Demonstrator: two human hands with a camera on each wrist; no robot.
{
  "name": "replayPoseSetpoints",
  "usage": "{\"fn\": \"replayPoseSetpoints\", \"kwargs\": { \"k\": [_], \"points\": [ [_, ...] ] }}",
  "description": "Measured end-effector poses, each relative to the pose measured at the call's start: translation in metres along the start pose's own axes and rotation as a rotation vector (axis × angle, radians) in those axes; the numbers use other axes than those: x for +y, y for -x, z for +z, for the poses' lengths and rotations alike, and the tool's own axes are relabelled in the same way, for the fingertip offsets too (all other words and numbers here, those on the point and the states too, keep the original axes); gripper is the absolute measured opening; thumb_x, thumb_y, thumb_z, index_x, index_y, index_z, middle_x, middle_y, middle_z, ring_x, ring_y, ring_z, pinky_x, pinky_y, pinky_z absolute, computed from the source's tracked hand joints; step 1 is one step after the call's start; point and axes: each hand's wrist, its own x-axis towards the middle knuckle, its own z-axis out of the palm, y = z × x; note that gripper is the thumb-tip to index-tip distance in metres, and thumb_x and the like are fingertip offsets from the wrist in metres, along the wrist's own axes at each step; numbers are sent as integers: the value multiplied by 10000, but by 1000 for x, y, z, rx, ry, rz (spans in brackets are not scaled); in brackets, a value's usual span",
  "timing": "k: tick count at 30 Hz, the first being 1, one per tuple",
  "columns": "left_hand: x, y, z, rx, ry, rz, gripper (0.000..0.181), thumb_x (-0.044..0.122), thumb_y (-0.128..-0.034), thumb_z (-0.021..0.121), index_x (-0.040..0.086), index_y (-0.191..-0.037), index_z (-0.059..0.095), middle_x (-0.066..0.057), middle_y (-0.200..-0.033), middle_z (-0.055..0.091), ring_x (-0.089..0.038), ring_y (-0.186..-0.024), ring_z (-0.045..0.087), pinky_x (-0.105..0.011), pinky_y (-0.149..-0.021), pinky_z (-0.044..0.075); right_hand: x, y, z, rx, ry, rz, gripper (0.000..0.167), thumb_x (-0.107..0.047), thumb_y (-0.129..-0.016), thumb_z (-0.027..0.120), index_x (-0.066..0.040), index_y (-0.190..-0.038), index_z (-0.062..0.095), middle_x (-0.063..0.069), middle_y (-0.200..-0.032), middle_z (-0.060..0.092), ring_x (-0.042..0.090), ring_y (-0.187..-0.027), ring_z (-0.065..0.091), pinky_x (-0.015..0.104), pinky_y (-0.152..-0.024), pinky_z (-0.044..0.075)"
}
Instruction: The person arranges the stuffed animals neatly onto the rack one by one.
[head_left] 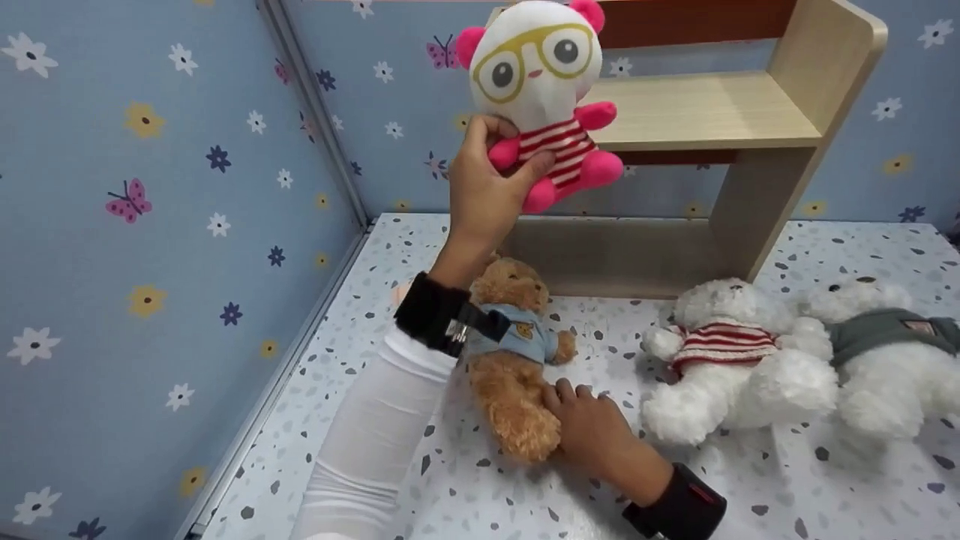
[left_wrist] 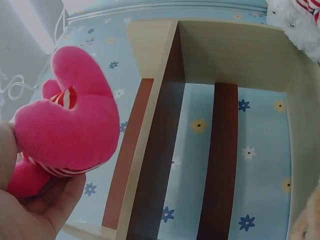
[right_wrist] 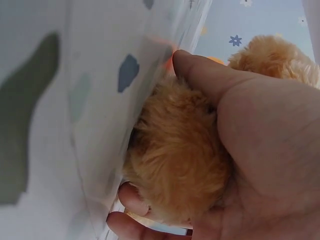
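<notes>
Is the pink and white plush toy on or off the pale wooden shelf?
Off: the left hand holds up the pink and white toy in front of the shelf.

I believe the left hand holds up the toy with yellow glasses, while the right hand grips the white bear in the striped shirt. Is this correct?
Not quite: the right hand grips the brown bear in the blue shirt, as the head view shows. The left hand does hold up the toy with yellow glasses.
</notes>
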Motion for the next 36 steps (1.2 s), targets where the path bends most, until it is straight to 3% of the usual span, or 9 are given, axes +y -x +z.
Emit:
{"fn": "replayPoseSetpoints", "kwargs": {
  "k": [6,13,21,26,29,36],
  "points": [
    [-1,-30,21,33,-113,-4,404,170,-883,812,66,-1128,509,-70,-1265,655,-124,-1171,633,-227,-992,544,0,-2,3,-5,6,2,771,-573,-814,774,-75,-1336,500,146,-1134,566,310,-895,612,468,-665,581],
    [-5,-53,36,86,-264,-22,340,158,-912,763,71,-1135,522,-60,-1221,655,-122,-1187,588,-185,-1026,471,-2,-1,5,0,81,-17,699,-562,-840,753,-90,-1288,495,113,-1085,531,267,-836,577,415,-621,552],
    [-13,-74,52,131,-265,-14,313,128,-931,742,58,-1135,515,-77,-1244,617,-130,-1264,559,-173,-1085,428,3,3,3,33,99,-13,651,-530,-852,745,-83,-1261,506,106,-1049,520,264,-806,568,419,-616,540],
    [-24,-84,50,142,-316,-27,299,117,-940,730,67,-1139,513,-58,-1287,630,-125,-1315,551,-163,-1116,390,2,0,3,3,92,3,626,-481,-864,744,-91,-1286,494,106,-1069,520,268,-829,565,421,-626,549],
    [-30,-90,51,148,-364,0,292,84,-942,715,57,-1168,532,-68,-1291,644,-144,-1316,562,-169,-1104,400,2,-1,3,-5,99,3,617,-465,-877,736,-92,-1299,484,106,-1074,513,269,-834,560,418,-622,544],
    [-31,-99,55,113,-467,-23,295,37,-957,655,65,-1214,515,-71,-1278,591,-157,-1305,547,-183,-1103,402,1,0,2,16,74,-7,613,-483,-874,726,-87,-1278,490,101,-1045,511,264,-803,553,415,-594,527]
  ]
}}
